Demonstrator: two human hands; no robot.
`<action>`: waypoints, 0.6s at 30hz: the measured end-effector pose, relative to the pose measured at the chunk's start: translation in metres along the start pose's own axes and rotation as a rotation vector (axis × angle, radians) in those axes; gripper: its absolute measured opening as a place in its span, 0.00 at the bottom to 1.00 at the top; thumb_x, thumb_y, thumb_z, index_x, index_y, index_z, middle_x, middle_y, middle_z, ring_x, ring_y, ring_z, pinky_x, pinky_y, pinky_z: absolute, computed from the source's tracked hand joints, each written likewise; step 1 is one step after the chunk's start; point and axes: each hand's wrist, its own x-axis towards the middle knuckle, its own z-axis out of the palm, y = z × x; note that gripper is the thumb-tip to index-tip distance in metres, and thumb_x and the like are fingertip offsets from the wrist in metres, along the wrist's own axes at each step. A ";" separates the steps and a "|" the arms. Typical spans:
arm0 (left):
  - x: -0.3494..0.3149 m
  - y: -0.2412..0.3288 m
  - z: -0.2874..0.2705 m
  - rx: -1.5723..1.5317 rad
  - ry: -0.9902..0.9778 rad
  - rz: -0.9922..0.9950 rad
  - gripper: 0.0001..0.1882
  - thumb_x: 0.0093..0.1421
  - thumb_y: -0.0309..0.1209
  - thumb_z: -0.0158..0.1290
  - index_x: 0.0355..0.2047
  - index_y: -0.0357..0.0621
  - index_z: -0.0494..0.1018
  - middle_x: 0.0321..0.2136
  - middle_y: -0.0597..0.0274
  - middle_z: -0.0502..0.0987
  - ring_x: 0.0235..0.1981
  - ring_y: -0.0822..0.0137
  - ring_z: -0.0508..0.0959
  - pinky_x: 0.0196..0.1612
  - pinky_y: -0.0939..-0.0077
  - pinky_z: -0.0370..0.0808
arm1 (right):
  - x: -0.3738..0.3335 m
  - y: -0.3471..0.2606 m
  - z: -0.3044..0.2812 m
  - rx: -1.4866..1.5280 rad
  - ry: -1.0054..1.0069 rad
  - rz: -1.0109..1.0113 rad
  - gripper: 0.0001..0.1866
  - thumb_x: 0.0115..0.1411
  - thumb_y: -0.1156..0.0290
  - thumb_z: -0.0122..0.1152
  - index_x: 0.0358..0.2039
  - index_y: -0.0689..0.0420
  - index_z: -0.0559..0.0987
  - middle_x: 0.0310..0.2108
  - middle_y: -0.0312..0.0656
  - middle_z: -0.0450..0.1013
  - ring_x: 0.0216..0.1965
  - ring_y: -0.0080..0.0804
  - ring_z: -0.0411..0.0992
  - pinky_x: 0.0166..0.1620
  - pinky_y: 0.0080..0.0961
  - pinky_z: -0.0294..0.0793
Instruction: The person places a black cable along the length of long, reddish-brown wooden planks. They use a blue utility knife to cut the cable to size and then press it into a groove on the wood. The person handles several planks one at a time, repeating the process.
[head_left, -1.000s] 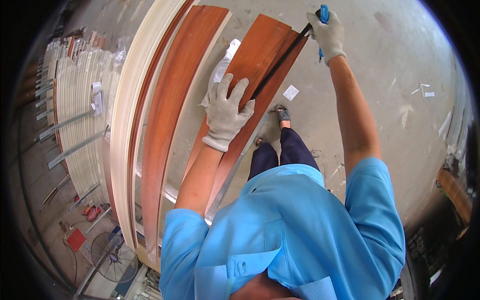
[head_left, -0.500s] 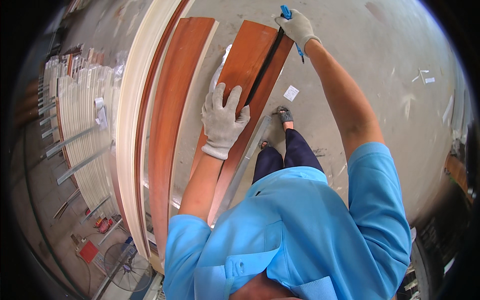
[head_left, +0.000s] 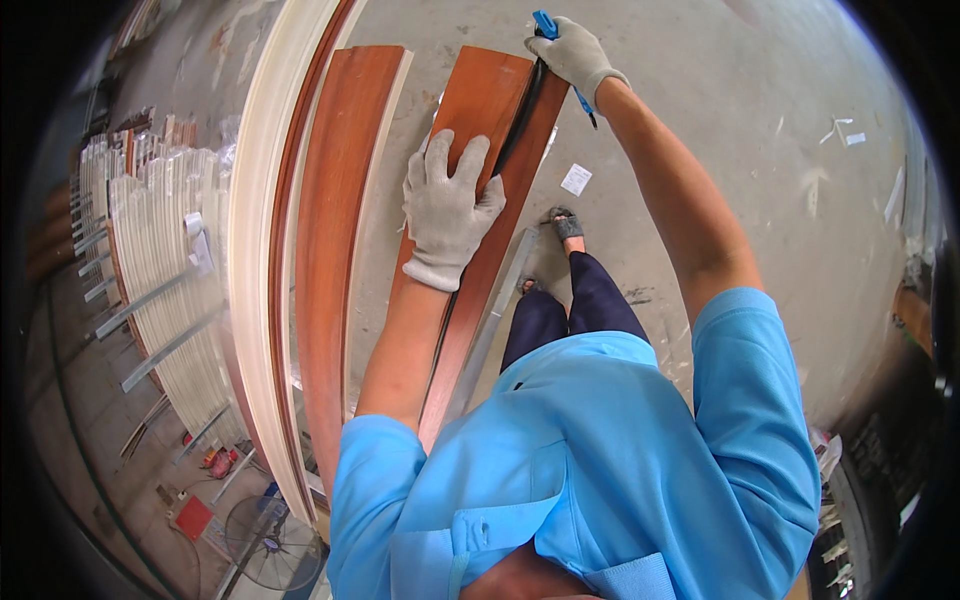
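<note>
A long reddish-brown wooden board (head_left: pixel 487 92) is bearing a thin black strip (head_left: pixel 517 130) before the person (head_left: pixel 570 430), the left gloved hand (head_left: pixel 446 212) is lying spread on it, the right gloved hand (head_left: pixel 576 58) is gripping a slim blue tool (head_left: pixel 545 25) at its far end, and an illegibly marked white slip (head_left: pixel 576 180) is lying rightward on grey floor (head_left: pixel 700 130).

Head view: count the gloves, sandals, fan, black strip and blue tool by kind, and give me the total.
Gloves: 2
Sandals: 2
Fan: 1
Black strip: 1
Blue tool: 1
Total: 7
</note>
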 end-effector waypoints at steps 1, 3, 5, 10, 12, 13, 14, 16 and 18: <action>0.006 0.000 0.001 -0.010 0.008 0.021 0.30 0.52 0.34 0.65 0.57 0.49 0.74 0.56 0.38 0.70 0.56 0.38 0.72 0.56 0.49 0.74 | -0.001 -0.001 0.001 0.015 0.013 -0.004 0.23 0.59 0.51 0.64 0.45 0.57 0.80 0.37 0.52 0.81 0.44 0.50 0.79 0.51 0.39 0.74; 0.024 0.001 0.005 -0.033 0.005 0.025 0.30 0.52 0.34 0.65 0.57 0.50 0.73 0.56 0.37 0.70 0.56 0.37 0.72 0.56 0.49 0.74 | -0.002 -0.002 0.002 0.024 0.013 -0.002 0.23 0.59 0.51 0.64 0.45 0.58 0.80 0.38 0.52 0.81 0.45 0.50 0.79 0.51 0.39 0.74; 0.046 0.002 0.011 -0.018 -0.021 0.043 0.33 0.53 0.36 0.64 0.61 0.52 0.71 0.61 0.36 0.67 0.56 0.38 0.73 0.57 0.50 0.75 | -0.002 -0.003 0.003 0.011 -0.015 0.012 0.23 0.59 0.51 0.64 0.45 0.58 0.80 0.38 0.52 0.81 0.45 0.51 0.79 0.51 0.39 0.74; 0.098 -0.002 0.018 0.005 -0.167 0.079 0.35 0.56 0.42 0.62 0.65 0.57 0.68 0.67 0.52 0.67 0.54 0.42 0.76 0.57 0.56 0.77 | -0.006 -0.009 -0.002 0.027 -0.030 0.031 0.22 0.59 0.52 0.64 0.44 0.58 0.80 0.37 0.53 0.81 0.43 0.51 0.79 0.50 0.39 0.74; 0.107 -0.004 0.017 0.021 -0.243 0.066 0.35 0.56 0.46 0.61 0.64 0.57 0.69 0.64 0.60 0.70 0.51 0.43 0.76 0.57 0.56 0.76 | -0.010 -0.015 -0.009 0.086 -0.021 0.040 0.22 0.59 0.52 0.64 0.44 0.58 0.80 0.36 0.53 0.81 0.42 0.51 0.79 0.50 0.40 0.74; 0.110 -0.004 0.017 0.028 -0.241 0.087 0.34 0.56 0.46 0.60 0.64 0.57 0.69 0.64 0.60 0.71 0.51 0.44 0.77 0.57 0.56 0.75 | -0.012 -0.017 -0.013 0.154 0.003 0.084 0.22 0.59 0.52 0.64 0.44 0.58 0.80 0.36 0.52 0.81 0.42 0.51 0.79 0.49 0.40 0.75; 0.111 -0.005 0.016 0.028 -0.244 0.102 0.34 0.56 0.47 0.60 0.63 0.57 0.70 0.63 0.59 0.72 0.50 0.44 0.77 0.57 0.56 0.75 | -0.012 -0.021 -0.018 0.222 0.024 0.126 0.22 0.59 0.52 0.64 0.44 0.58 0.80 0.36 0.52 0.81 0.42 0.51 0.79 0.49 0.41 0.75; 0.112 -0.005 0.017 0.042 -0.214 0.108 0.32 0.57 0.47 0.59 0.61 0.55 0.71 0.61 0.59 0.73 0.49 0.45 0.77 0.56 0.56 0.74 | -0.010 -0.029 -0.024 0.232 0.184 0.055 0.15 0.57 0.61 0.67 0.42 0.54 0.79 0.34 0.58 0.80 0.40 0.60 0.78 0.42 0.49 0.76; 0.111 -0.002 0.022 0.054 -0.173 0.099 0.30 0.57 0.47 0.58 0.59 0.53 0.73 0.59 0.59 0.75 0.49 0.47 0.77 0.55 0.56 0.74 | -0.005 -0.034 -0.025 0.173 0.274 -0.014 0.15 0.57 0.61 0.67 0.42 0.54 0.79 0.34 0.58 0.80 0.41 0.58 0.79 0.42 0.48 0.76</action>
